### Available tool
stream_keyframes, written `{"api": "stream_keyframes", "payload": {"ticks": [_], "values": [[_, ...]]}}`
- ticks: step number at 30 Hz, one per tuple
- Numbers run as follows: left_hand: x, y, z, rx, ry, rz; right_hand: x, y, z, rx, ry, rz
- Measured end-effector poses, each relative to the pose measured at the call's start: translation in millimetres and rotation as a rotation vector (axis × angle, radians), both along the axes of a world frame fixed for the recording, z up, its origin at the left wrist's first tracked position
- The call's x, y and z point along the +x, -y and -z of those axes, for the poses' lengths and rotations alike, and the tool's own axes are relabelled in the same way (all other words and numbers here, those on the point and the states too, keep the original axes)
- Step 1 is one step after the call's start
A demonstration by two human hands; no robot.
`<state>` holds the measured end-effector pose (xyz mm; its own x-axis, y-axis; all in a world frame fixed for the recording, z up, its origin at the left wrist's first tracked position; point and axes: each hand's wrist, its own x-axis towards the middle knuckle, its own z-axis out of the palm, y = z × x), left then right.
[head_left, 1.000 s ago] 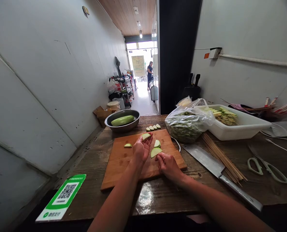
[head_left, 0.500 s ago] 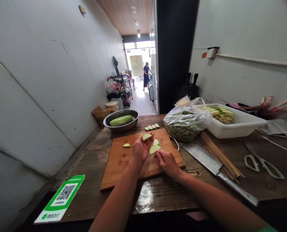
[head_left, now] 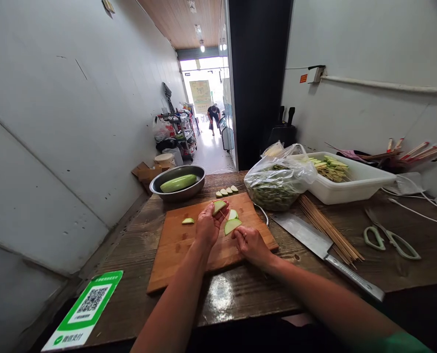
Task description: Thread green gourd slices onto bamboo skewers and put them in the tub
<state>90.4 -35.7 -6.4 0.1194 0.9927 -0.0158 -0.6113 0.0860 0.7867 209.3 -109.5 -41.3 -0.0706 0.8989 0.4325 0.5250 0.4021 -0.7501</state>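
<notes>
Dark wood counter (head_left: 133,299); clock centred on the cutting board (head_left: 170,250).

White tub (head_left: 347,192) at 2 o'clock, bag of greens (head_left: 273,189) just before it. Metal bowl (head_left: 174,197) at 11, green squash (head_left: 178,183) inside. Cleaver (head_left: 306,235) at 3, bundle of skewers (head_left: 326,228) alongside.

Hands over the board: left hand (head_left: 208,225) palm up, cradling the upper slice (head_left: 219,207); right hand (head_left: 253,245) pinched by the lower slice (head_left: 233,226), apparently on the thin skewer (head_left: 222,214); exact grip hidden. The two slices sit apart, skewer between. Row of four slices (head_left: 223,192) at 12, off the board; small slice (head_left: 188,221) at 10.

Looks like threading. I'd line the skewer up with the slice's flat plane, keep it mid-thickness, push slow with a slight twist. Brace the slice by its edges, left fingers off the exit line: tip could jab the palm, slice could split.
</notes>
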Motion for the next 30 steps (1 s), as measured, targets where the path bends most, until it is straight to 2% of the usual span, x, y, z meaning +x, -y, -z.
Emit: {"api": "stream_keyframes", "payload": {"ticks": [7,13,15,18,20,23,26,28,30], "values": [[10,7,3.1,0.046,-0.121,0.063,1,-3,-3,-0.022,-0.027,0.034],[16,6,6.7,0.039,-0.198,0.078,10,-10,-7,0.042,-0.045,0.079],[13,3,7.1,0.118,-0.371,-0.023,18,-15,-11,0.042,-0.087,0.155],[7,-1,8.8,0.35,-0.852,-0.241,34,-24,-15,0.027,-0.194,0.303],[5,-2,11.2,0.517,-1.121,-0.299,43,-31,-14,0.01,-0.232,0.351],[7,-2,16.6,0.683,-1.382,-0.232,48,-39,-9,-0.013,-0.207,0.356],[12,-1,22.6,0.635,-1.588,-0.184,46,-45,0,-0.053,-0.157,0.315],[15,-1,25.8,0.636,-1.627,-0.18,44,-49,5,-0.103,-0.167,0.283],[17,-1,28.0,0.699,-1.576,-0.171,42,-52,9,-0.17,-0.222,0.248]]}}
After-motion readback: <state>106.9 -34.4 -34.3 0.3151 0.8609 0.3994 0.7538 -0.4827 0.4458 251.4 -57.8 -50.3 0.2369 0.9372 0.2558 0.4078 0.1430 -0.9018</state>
